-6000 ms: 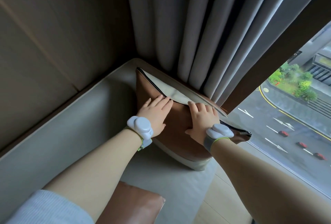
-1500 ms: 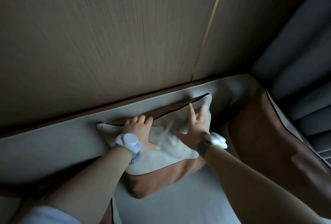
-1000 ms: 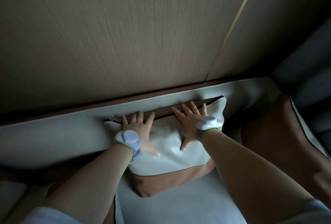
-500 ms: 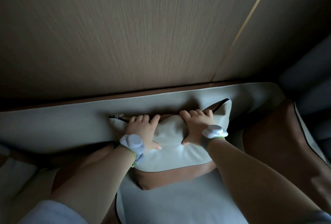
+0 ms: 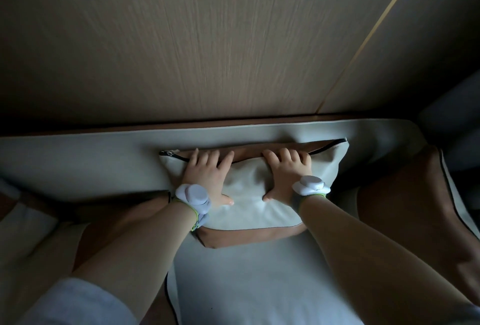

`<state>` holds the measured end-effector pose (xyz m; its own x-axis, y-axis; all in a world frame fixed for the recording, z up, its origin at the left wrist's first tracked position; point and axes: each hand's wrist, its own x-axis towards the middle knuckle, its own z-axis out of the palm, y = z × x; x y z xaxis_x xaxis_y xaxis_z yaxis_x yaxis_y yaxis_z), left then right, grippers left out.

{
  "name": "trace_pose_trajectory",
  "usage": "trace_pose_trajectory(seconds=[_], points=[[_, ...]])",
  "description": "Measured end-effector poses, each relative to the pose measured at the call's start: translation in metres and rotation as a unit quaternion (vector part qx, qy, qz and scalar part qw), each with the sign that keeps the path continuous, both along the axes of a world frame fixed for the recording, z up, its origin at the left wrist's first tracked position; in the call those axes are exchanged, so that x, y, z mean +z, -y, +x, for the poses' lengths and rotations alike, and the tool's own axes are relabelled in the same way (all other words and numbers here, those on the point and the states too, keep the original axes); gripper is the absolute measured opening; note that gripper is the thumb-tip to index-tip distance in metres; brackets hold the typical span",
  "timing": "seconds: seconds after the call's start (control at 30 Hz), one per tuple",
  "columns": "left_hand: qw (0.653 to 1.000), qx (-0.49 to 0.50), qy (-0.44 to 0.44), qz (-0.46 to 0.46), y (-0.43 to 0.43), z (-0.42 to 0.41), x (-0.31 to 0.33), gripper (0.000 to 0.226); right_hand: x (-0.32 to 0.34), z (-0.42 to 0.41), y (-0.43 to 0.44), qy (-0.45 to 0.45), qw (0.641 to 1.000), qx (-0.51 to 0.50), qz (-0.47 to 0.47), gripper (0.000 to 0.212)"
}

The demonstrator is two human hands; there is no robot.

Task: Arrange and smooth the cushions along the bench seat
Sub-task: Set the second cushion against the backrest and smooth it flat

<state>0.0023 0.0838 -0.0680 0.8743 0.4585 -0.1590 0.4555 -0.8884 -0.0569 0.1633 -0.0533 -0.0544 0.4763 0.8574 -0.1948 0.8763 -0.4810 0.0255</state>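
A cream and brown cushion (image 5: 249, 210) with a dark zip along its top leans against the grey back pad (image 5: 78, 158) of the bench seat (image 5: 259, 285). My left hand (image 5: 207, 176) and my right hand (image 5: 285, 174) sit side by side on its upper half. On both hands the fingers curl over the top edge and the thumbs press into the cream face, which bulges between them. A second brown cushion (image 5: 405, 208) stands in the right corner. A third cushion (image 5: 109, 223) lies at the left, partly hidden under my left forearm.
A wood panel wall (image 5: 207, 39) rises directly behind the back pad. Grey curtain folds (image 5: 454, 122) fill the far right corner. Bare grey seat shows in front of the middle cushion, between my forearms.
My hands went from flat and spread on the cream face to curled over the cushion's top edge. The cushion now stands a little straighter against the back pad, and the view has shifted left.
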Motion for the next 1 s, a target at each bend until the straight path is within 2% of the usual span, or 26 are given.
trace_pose_trajectory(seconds=[0.23,0.43,0.7,1.0], points=[[0.999,0.007,-0.020,-0.045,-0.002,-0.003,0.006,0.124,0.002,0.001,0.001,-0.014,1.000,0.007,-0.013,0.117],[0.998,0.008,-0.017,-0.058,0.005,-0.013,0.010,0.105,0.007,-0.018,-0.004,-0.053,0.998,-0.023,0.003,0.114],[0.998,-0.033,0.023,-0.040,0.002,-0.049,0.016,0.075,0.009,-0.067,-0.028,-0.064,0.998,0.002,0.012,0.086],[0.995,-0.078,0.050,-0.029,-0.016,-0.108,0.023,0.066,0.019,-0.120,-0.056,-0.097,0.995,0.004,0.015,0.063]])
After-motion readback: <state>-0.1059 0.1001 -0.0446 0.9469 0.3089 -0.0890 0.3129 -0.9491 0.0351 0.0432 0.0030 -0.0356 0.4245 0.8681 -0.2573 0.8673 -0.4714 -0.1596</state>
